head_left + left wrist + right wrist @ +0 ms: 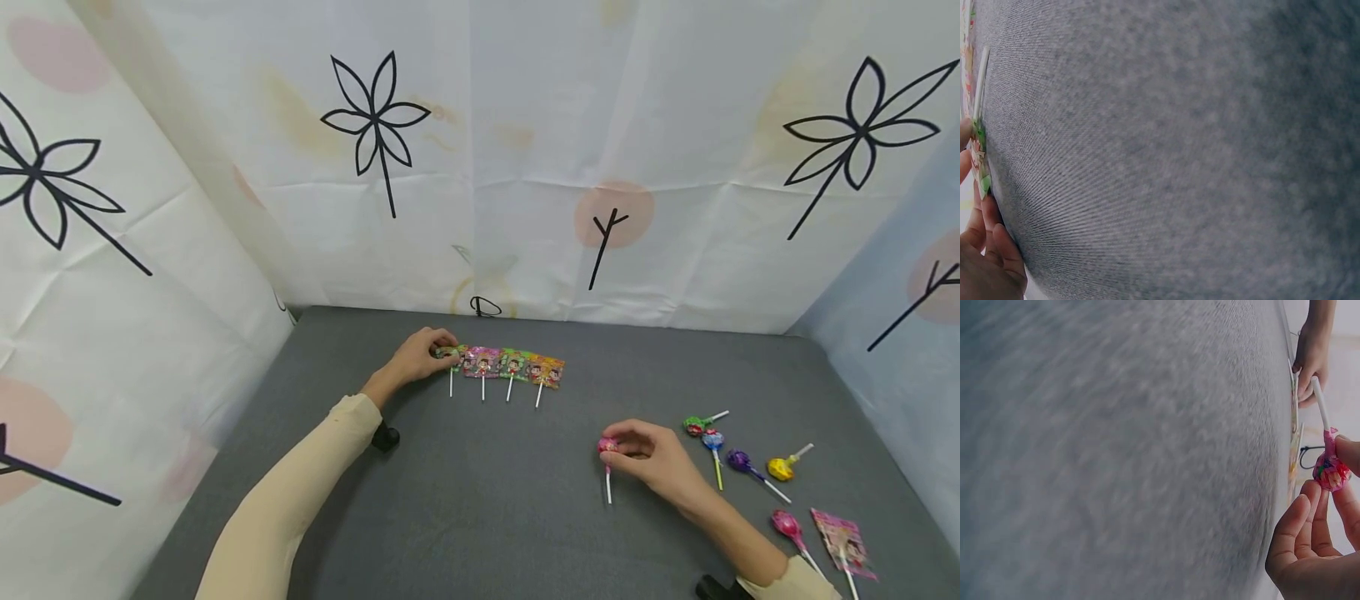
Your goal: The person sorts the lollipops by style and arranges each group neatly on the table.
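Note:
My right hand point(660, 462) pinches a pink-wrapped round lollipop point(1333, 472) by its candy head, between thumb and fingers. Its white stick points toward me in the head view and looks raised off the table. At the back of the table, my left hand point(420, 357) holds the leftmost lollipop in a flat green packet point(451, 353), thumb on one side and fingers on the other. That packet point(979, 153) lies at the far left of the left wrist view. To its right, in a row, lie a pink packet point(482, 362), a green packet point(514, 364) and an orange packet point(546, 370), sticks toward me.
On the right lie loose round lollipops: green point(696, 426), blue point(713, 441), purple point(739, 460), yellow point(781, 468) and pink point(786, 523). Beside the pink one is a flat pink packet point(842, 537). A patterned white curtain point(510, 125) borders the grey table point(480, 517).

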{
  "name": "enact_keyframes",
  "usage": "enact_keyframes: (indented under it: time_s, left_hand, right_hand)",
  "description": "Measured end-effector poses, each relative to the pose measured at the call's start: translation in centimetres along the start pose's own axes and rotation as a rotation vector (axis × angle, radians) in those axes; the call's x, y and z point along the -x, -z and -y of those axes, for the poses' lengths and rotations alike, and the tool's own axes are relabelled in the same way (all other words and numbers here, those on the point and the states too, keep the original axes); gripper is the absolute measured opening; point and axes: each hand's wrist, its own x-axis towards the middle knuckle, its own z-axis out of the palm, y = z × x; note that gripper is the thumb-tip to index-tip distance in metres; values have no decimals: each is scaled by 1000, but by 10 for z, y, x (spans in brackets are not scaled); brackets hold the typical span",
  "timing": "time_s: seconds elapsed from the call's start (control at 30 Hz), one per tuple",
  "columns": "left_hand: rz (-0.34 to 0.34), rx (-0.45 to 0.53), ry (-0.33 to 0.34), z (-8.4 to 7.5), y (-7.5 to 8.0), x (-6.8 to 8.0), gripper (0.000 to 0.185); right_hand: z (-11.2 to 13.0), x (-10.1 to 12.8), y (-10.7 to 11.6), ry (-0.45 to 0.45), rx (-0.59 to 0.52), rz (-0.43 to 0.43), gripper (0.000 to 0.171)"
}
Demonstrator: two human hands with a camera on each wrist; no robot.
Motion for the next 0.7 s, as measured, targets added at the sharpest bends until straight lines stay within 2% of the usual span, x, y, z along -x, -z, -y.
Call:
enact_keyframes:
  time_s: [0.33, 0.7]
  left_hand:
    - [3, 0, 10, 1, 0, -1, 28]
    - [4, 8, 3, 3, -2, -3, 24]
  right_hand:
    - [6, -9, -10, -15, -1, 12, 32]
    - [12, -16, -18, 8, -41, 75, 31]
